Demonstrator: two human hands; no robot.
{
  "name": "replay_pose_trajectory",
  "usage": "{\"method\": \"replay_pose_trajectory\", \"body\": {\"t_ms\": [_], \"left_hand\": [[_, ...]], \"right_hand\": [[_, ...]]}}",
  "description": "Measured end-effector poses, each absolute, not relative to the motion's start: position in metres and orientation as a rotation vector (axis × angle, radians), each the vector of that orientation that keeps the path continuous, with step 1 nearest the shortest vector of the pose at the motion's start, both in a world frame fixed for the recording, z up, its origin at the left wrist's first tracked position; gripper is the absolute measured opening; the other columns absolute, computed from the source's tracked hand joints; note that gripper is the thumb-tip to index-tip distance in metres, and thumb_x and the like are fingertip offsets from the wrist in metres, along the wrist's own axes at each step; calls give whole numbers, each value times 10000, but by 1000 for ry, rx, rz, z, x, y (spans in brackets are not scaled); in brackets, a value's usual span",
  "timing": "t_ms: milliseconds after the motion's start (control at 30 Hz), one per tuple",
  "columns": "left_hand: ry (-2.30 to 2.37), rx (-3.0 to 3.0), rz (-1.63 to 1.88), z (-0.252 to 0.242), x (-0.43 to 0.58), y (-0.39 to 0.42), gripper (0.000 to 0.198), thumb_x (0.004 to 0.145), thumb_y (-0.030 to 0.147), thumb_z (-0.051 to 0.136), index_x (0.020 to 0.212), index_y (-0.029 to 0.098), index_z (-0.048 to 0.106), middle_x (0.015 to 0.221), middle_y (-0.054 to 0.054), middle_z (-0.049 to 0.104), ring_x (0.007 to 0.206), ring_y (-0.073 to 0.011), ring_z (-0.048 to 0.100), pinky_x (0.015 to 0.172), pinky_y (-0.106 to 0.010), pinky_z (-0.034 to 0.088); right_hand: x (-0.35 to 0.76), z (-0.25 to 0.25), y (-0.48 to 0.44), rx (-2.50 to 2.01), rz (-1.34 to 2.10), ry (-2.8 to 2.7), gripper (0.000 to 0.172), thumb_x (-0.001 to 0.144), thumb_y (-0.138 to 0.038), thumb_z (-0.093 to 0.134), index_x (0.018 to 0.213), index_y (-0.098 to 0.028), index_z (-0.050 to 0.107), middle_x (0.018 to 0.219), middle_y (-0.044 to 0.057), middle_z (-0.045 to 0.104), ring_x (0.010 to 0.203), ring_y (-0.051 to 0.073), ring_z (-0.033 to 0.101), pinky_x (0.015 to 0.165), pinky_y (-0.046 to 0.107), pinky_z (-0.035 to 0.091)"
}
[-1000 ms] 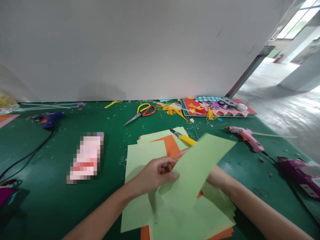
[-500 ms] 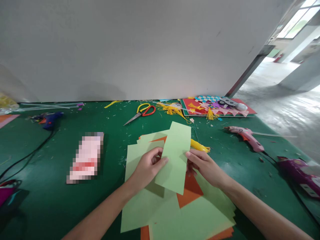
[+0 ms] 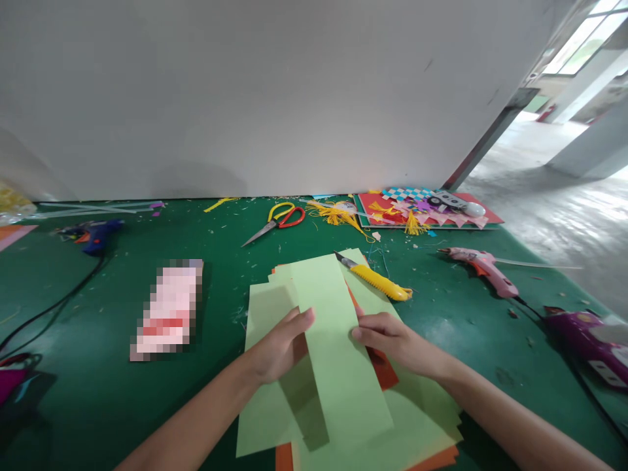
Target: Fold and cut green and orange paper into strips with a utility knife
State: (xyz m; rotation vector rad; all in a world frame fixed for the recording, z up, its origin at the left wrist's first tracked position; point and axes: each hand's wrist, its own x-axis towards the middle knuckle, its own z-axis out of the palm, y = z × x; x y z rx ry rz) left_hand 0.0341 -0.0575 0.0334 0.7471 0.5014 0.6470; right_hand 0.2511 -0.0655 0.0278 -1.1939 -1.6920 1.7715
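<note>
A long strip of pale green paper [image 3: 338,340] is raised a little above a loose pile of green paper sheets [image 3: 267,418], casting a shadow on them. At its left edge is my left hand [image 3: 279,347], thumb up along the edge and fingers partly hidden beneath the paper. My right hand [image 3: 392,340] pinches the right edge between thumb and fingers. Orange paper [image 3: 385,373] shows between the green sheets. Just beyond my right hand lies a yellow utility knife [image 3: 377,280], its blade pointing away to the left over the pile.
Scissors [image 3: 279,224] with yellow and red handles lie towards the wall. A pink glue gun [image 3: 485,268] and a purple tool [image 3: 589,343] are at right, a blue glue gun [image 3: 101,235] at left. A blurred-out pink item [image 3: 169,307] sits left. Paper scraps cover a red board [image 3: 490,208].
The green strip has come down and nearer, tilted the other way, and now shows longer. Both hands lowered with it, uncovering the utility knife's blade.
</note>
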Motion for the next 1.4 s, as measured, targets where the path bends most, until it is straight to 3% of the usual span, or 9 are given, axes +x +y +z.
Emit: {"method": "replay_pose_trajectory", "body": {"t_ms": [267, 500, 800, 1000, 1133, 1233, 1400], "left_hand": [[512, 700, 640, 39, 36, -61, 566, 844, 438, 609, 1337, 186, 488, 1244, -143, 608, 1160, -329, 543, 962, -445, 414], [585, 650, 745, 40, 36, -57, 416, 907, 238, 530, 1318, 178, 506, 1164, -131, 662, 1117, -300, 584, 926, -432, 443], [612, 534, 825, 40, 40, -55, 421, 926, 216, 491, 1344, 179, 463, 1120, -130, 679, 1036, -266, 636, 911, -399, 453], [531, 511, 696, 40, 37, -54, 393, 930, 256, 460, 1312, 169, 494, 1065, -143, 697, 984, -283, 658, 900, -443, 450], [454, 568, 447, 44, 38, -58, 386, 930, 327, 419, 1172, 89, 604, 1073, -187, 687, 1006, -296, 649, 927, -436, 431], [374, 601, 319, 46, 40, -62, 421, 943, 345, 356, 1121, 77, 626, 1085, -193, 683, 1004, -280, 651, 942, -418, 420], [372, 672, 263, 47, 42, -67, 400, 915, 331, 422, 1194, 95, 584, 1081, -189, 688, 1019, -304, 648, 964, -483, 395]], "right_hand": [[246, 35, -65, -1078, 1802, -1793, 420, 932, -407, 458, 582, -176, 437, 534, -51, 413, 510, 77, 356, 499, 232, 274], [247, 32, -66, -1103, 1758, -1933, 462, 902, -405, 497, 537, -186, 317, 538, -75, 246, 499, 63, 232, 467, 229, 212], [245, 30, -67, -1116, 1759, -1922, 473, 900, -430, 501, 524, -178, 364, 487, -78, 311, 460, 53, 257, 446, 210, 239], [250, 26, -64, -1000, 1893, -1674, 615, 954, -546, 289, 646, -125, 613, 449, -3, 528, 382, 77, 437, 419, 218, 286], [252, 27, -61, -1055, 1687, -1462, 462, 935, -517, 408, 728, -143, 585, 525, -21, 526, 441, 81, 473, 424, 205, 271], [251, 30, -62, -971, 1721, -1393, 347, 905, -495, 492, 816, -166, 558, 636, -27, 528, 527, 89, 492, 473, 203, 336], [248, 33, -67, -1032, 1691, -1528, 413, 898, -464, 520, 628, -154, 548, 543, -16, 526, 504, 90, 466, 520, 229, 377]]}}
